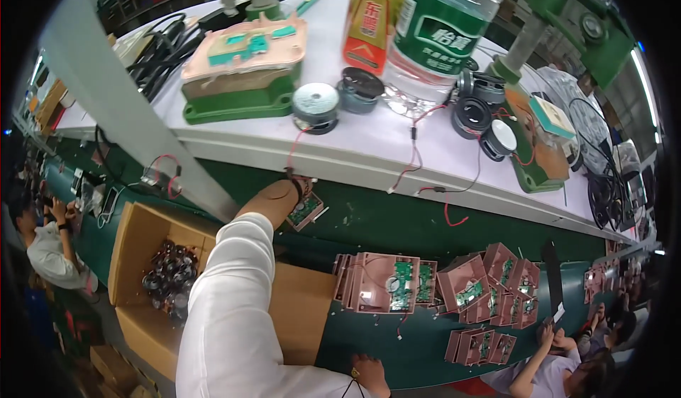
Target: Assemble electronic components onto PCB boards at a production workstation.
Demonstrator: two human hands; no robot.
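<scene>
My left arm, in a white sleeve, reaches forward to the shelf's front edge. My left hand [303, 184], with a dark band at the wrist, is mostly hidden there, its fingers too covered to read. Just beneath it is a pink housing with a green circuit board [306, 211]. A thin red wire [294, 146] hangs from a round speaker [316, 105] down to that hand. My right hand [370, 375] rests on the green bench at the lower edge, fingers apart and nothing visible in them. Several pink housings with circuit boards [386, 282] stand on the bench beyond it.
A cardboard box [128, 256] of round dark parts stands left of my arm. On the white shelf [248, 132] are a green-and-pink fixture [241, 79], more speakers [471, 116], a water bottle [443, 36] and a yellow-orange drink [369, 25]. Co-workers sit at left and lower right.
</scene>
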